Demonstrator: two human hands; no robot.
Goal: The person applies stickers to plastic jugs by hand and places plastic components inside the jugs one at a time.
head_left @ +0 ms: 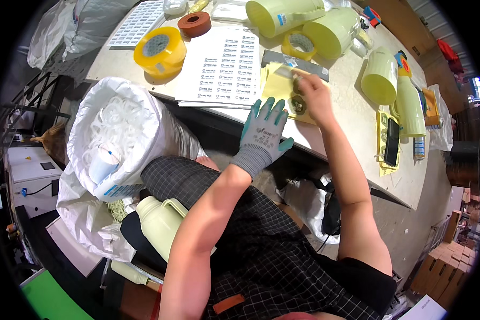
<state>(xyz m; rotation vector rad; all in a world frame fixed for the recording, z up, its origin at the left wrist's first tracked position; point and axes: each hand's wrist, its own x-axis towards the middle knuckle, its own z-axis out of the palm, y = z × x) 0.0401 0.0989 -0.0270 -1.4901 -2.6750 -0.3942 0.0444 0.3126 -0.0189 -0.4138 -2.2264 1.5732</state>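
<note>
My left hand (262, 133), in a grey glove with teal fingertips, lies open with its fingers spread at the table's near edge. Its fingertips reach the side of a pale yellow sheet (272, 85) and the lower corner of a stack of printed label sheets (208, 80). Over the yellow sheet's right part is my bare right hand (317, 98), thumb and fingers drawn together in a pinch. What they hold, if anything, is too small to make out. Dark round marks (297, 105) show on the sheet beside that hand. A flat grey bar (317, 72) lies behind it.
Tape rolls (160, 52) and pale green cylinders (332, 33) stand on the table (352, 106). A phone (391, 142) lies at the right. A white sack (162, 120) of clear rings stands left of my legs, with a pale green jug (157, 224) near my left forearm.
</note>
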